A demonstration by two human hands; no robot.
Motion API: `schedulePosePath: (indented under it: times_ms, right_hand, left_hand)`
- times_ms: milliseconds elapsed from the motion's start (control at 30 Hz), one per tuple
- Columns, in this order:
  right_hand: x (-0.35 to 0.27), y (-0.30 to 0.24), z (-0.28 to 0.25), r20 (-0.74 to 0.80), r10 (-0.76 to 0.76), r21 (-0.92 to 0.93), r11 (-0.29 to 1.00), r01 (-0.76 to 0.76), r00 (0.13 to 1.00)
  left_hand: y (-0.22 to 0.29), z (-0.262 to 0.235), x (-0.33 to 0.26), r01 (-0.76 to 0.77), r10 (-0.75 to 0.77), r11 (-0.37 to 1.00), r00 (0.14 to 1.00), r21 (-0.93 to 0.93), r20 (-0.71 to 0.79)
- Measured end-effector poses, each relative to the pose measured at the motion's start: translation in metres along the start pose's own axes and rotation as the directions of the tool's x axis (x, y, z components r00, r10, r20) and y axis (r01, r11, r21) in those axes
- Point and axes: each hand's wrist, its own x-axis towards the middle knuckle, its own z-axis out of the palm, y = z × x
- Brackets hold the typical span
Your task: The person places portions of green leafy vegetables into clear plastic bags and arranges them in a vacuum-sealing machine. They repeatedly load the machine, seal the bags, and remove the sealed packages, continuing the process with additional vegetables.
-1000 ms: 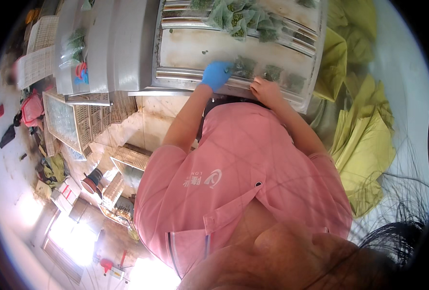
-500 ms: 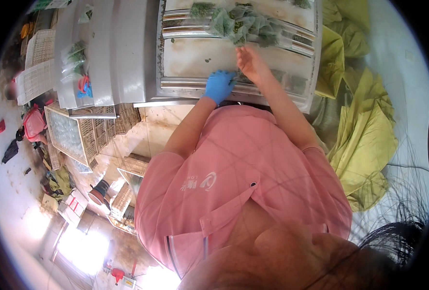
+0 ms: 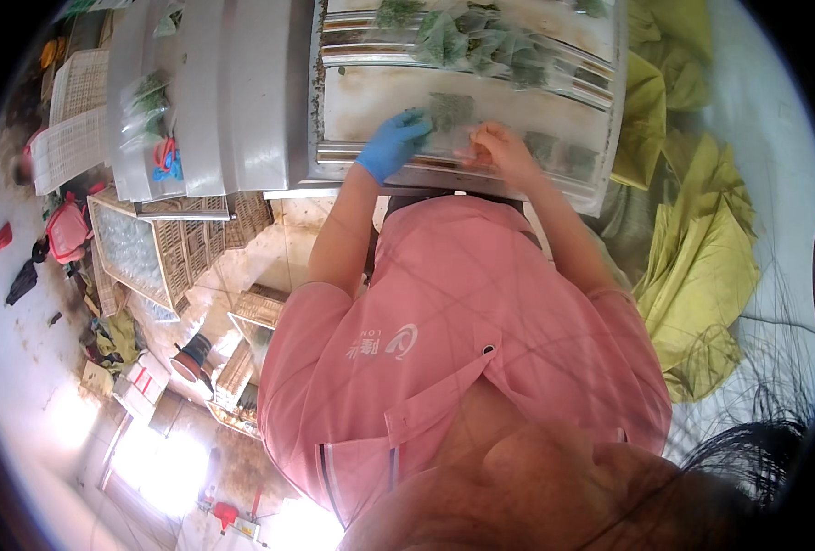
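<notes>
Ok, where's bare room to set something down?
Left of the green packet, a stretch of pale panel lies bare between the metal rails and blue-gloved left hand. The steel surface left of the panel is open too. Crowded: the bag pile and packets beside the right hand.

The worktop (image 3: 370,96) looks smooth and dull, crossed by shiny metal rails (image 3: 340,151); on it, packets (image 3: 450,112) of thin, clear plastic. Left of it, smooth metal casing (image 3: 256,92) with a soft sheen; right, creased, faintly glossy yellow-green sheeting (image 3: 701,266); below, a matt cloth shirt (image 3: 462,294).
</notes>
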Motion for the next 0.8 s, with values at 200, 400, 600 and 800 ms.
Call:
schedulePosePath:
  times_ms: [200,400,600,800]
  right_hand:
    - [0.034,0.0,0.008,0.074,-0.344,-0.955,0.247,0.166,0.936]
    - [0.048,0.023,0.016,0.16,-0.273,-0.979,-0.163,0.118,0.949]
    - [0.009,0.026,0.025,0.366,-0.377,-0.912,0.039,0.409,0.851]
    - [0.02,0.05,0.027,0.429,-0.505,-0.899,-0.158,0.409,0.749]
  left_hand:
    - [0.0,-0.029,0.013,-0.157,0.44,0.496,0.894,0.854,-0.091]
    - [-0.018,-0.031,0.01,-0.127,0.606,0.146,0.795,0.981,0.013]
    - [0.006,-0.044,-0.002,-0.06,0.202,0.195,0.979,0.979,0.019]
    - [0.005,-0.042,0.007,-0.239,0.462,-0.109,0.847,0.965,0.262]
